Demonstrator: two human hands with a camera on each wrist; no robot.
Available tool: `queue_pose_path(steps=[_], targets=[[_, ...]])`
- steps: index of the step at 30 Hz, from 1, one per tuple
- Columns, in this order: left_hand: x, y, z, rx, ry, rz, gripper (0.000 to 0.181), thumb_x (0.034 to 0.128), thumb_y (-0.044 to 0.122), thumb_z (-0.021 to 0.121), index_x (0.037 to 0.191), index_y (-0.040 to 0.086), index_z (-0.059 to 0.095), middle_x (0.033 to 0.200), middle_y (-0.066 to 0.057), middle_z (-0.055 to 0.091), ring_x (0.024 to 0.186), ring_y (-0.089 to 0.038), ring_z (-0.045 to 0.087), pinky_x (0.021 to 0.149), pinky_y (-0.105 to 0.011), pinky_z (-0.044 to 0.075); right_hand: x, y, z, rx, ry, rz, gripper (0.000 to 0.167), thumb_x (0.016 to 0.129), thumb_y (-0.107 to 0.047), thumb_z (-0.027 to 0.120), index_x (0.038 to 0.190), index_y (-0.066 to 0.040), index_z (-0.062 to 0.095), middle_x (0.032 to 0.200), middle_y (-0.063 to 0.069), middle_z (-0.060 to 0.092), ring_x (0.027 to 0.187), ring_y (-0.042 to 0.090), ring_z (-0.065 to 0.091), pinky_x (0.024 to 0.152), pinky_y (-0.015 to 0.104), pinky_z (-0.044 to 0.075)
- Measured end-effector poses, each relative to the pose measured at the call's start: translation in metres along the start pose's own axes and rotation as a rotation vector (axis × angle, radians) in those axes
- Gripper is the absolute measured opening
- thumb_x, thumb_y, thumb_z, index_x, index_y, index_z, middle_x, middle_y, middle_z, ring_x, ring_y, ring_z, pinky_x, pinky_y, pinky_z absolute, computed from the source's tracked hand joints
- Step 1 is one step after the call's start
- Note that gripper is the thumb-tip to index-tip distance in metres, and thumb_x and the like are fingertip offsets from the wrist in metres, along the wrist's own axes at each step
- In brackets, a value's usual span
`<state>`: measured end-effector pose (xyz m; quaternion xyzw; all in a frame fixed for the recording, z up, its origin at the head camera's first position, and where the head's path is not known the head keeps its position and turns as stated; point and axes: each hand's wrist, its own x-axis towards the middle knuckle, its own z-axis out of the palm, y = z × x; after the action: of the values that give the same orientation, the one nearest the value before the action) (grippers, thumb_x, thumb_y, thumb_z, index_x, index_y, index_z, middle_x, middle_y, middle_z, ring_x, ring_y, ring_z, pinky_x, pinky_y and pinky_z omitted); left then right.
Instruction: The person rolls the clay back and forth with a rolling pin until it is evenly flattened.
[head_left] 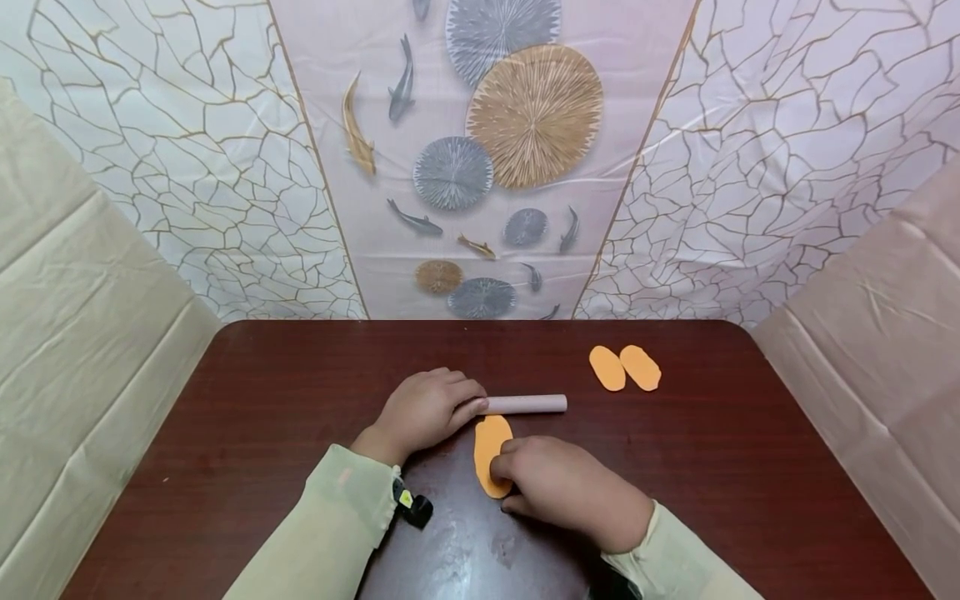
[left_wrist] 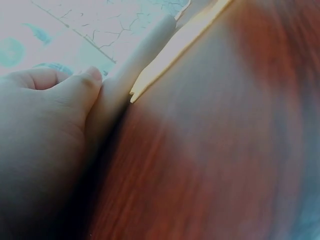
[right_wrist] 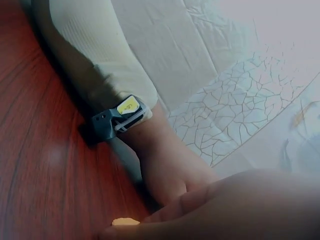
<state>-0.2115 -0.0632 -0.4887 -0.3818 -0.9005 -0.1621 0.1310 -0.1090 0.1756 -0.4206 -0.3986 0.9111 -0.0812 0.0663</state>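
My left hand (head_left: 427, 410) holds the left end of a pale, smooth rolling pin (head_left: 527, 405), its thumb along the near side. The pin lies crosswise on the table; in the left wrist view the pin (left_wrist: 142, 52) runs away from the thumb. Just below it lies a flat, oval orange piece of modelling clay (head_left: 489, 446), its far end close to the pin. My right hand (head_left: 566, 483) has its curled fingers on the clay's right side and its thumb by the near edge, pinching it there. In the right wrist view only a bit of the clay (right_wrist: 125, 221) shows.
Two more flat orange ovals, a left one (head_left: 607, 368) and a right one (head_left: 641, 367), lie side by side at the back right of the dark red-brown table (head_left: 300, 358). A patterned cloth (head_left: 525, 292) hangs behind the table's far edge.
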Motion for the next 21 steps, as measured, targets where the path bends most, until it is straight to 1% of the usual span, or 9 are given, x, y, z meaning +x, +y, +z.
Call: queue_pose_path(steps=[4, 7, 11, 16, 18, 21], targets=[[0.0, 0.001, -0.001, -0.011, -0.006, -0.001, 0.027, 0.1157, 0.053, 0.06, 0.122, 0.036, 0.08, 0.109, 0.017, 0.077, 0.1, -0.009, 0.072, 0.091, -0.035, 0.062, 0.002, 0.001, 0.001, -0.033, 0.027, -0.016, 0.022, 0.089, -0.023, 0.095, 0.088, -0.025, 0.073, 0.084, -0.014, 0.056, 0.069, 0.001, 0.047, 0.066, 0.023, 0.048], [0.0, 0.001, -0.001, -0.014, -0.003, 0.005, 0.026, 0.115, 0.052, 0.062, 0.122, 0.035, 0.08, 0.109, 0.016, 0.077, 0.1, -0.009, 0.072, 0.089, -0.035, 0.062, 0.003, 0.002, 0.001, -0.047, 0.024, -0.021, 0.023, 0.09, -0.029, 0.095, 0.088, -0.026, 0.072, 0.084, -0.014, 0.055, 0.07, 0.001, 0.046, 0.066, 0.023, 0.047], [0.0, 0.002, -0.003, -0.013, -0.002, 0.014, 0.026, 0.1148, 0.051, 0.063, 0.123, 0.034, 0.08, 0.11, 0.016, 0.077, 0.1, -0.009, 0.072, 0.089, -0.035, 0.062, 0.005, 0.003, 0.002, -0.057, 0.017, -0.039, 0.03, 0.088, -0.038, 0.097, 0.087, -0.026, 0.07, 0.083, -0.015, 0.053, 0.071, 0.001, 0.046, 0.067, 0.023, 0.047], [0.0, 0.002, -0.004, -0.012, -0.017, 0.007, 0.026, 0.1151, 0.051, 0.062, 0.124, 0.034, 0.08, 0.11, 0.016, 0.077, 0.101, -0.01, 0.072, 0.089, -0.034, 0.062, 0.01, 0.004, 0.004, -0.096, 0.031, -0.084, 0.025, 0.09, -0.039, 0.095, 0.091, -0.026, 0.075, 0.084, -0.014, 0.057, 0.073, 0.002, 0.049, 0.07, 0.025, 0.05], [0.0, 0.001, -0.004, -0.011, -0.01, 0.011, 0.025, 0.1148, 0.051, 0.063, 0.123, 0.034, 0.08, 0.11, 0.016, 0.077, 0.1, -0.01, 0.072, 0.089, -0.035, 0.062, 0.012, 0.005, 0.005, -0.117, 0.035, -0.102, 0.023, 0.091, -0.039, 0.095, 0.092, -0.025, 0.076, 0.084, -0.013, 0.058, 0.073, 0.003, 0.05, 0.071, 0.026, 0.051], [-0.001, 0.001, -0.002, -0.009, -0.002, 0.015, 0.024, 0.1146, 0.051, 0.064, 0.123, 0.034, 0.079, 0.11, 0.016, 0.077, 0.1, -0.009, 0.071, 0.088, -0.034, 0.062, 0.013, 0.004, 0.006, -0.175, 0.07, -0.136, 0.02, 0.093, -0.035, 0.092, 0.088, -0.025, 0.075, 0.081, -0.013, 0.06, 0.071, 0.005, 0.054, 0.069, 0.027, 0.053]])
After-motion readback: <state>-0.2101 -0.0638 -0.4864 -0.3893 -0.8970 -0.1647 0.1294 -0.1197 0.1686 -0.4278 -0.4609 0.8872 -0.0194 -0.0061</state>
